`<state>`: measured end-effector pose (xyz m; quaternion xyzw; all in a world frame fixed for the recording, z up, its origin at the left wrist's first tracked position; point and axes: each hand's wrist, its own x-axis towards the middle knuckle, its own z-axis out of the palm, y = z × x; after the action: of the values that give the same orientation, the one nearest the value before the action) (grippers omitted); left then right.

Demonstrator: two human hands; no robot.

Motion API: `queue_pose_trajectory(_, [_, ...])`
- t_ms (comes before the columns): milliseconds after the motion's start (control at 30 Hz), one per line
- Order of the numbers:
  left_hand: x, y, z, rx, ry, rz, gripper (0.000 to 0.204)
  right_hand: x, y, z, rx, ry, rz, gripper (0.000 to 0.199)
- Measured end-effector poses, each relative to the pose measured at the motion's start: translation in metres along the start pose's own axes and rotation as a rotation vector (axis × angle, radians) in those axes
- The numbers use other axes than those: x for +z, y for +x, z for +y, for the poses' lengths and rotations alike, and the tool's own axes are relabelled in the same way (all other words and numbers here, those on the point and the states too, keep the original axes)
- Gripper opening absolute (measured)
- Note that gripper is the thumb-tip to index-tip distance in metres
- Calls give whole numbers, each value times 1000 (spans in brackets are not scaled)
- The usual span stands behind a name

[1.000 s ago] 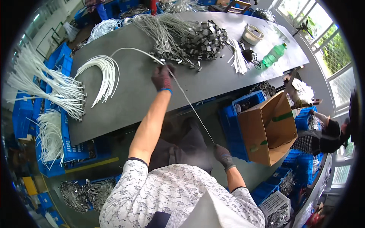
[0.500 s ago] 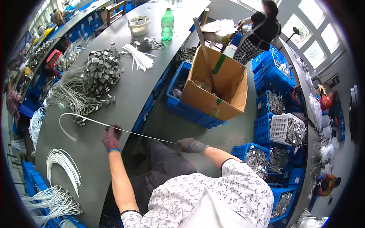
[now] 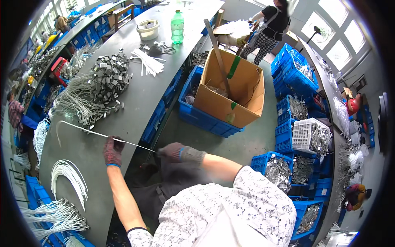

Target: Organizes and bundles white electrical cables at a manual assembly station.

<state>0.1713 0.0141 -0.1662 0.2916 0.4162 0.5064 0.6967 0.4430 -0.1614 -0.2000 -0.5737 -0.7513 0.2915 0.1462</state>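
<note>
A thin white flexible strip (image 3: pixel 88 130) runs across the table edge, its far-left end curling down over the tabletop. My left hand (image 3: pixel 113 152), in a dark maroon glove, is closed around the strip near the table's edge. In its matching glove my right hand (image 3: pixel 172 151) is closed at the strip's other end, above my lap; it is slightly blurred. A heap of grey block-ended pieces with wire-like tails (image 3: pixel 109 80) lies beyond my left hand. Nearer me on the table (image 3: pixel 135 101) rests a curved bundle of white strips (image 3: pixel 68 177).
Ahead are a cut white bundle (image 3: pixel 148 61), a pale tub (image 3: pixel 147 30) and a green bottle (image 3: pixel 177 28). A cardboard box (image 3: pixel 230 88) stands in a blue crate (image 3: pixel 207 123) right of the table. Blue crates (image 3: pixel 271 158) line the right; a person (image 3: pixel 269 31) stands far off.
My right hand has moved left toward my left hand, shortening the stretch of strip between them. My left hand has shifted slightly left. The distant person has moved left.
</note>
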Motion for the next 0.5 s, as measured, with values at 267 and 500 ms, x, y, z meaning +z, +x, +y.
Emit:
queue_pose_trajectory(267, [4, -22, 26, -9, -67, 13, 22, 7, 13, -44, -31, 812, 191, 25])
queue_pose_trajectory(500, [51, -67, -4, -3, 238, -122, 23, -53, 70, -111, 469, 1481, 6, 41])
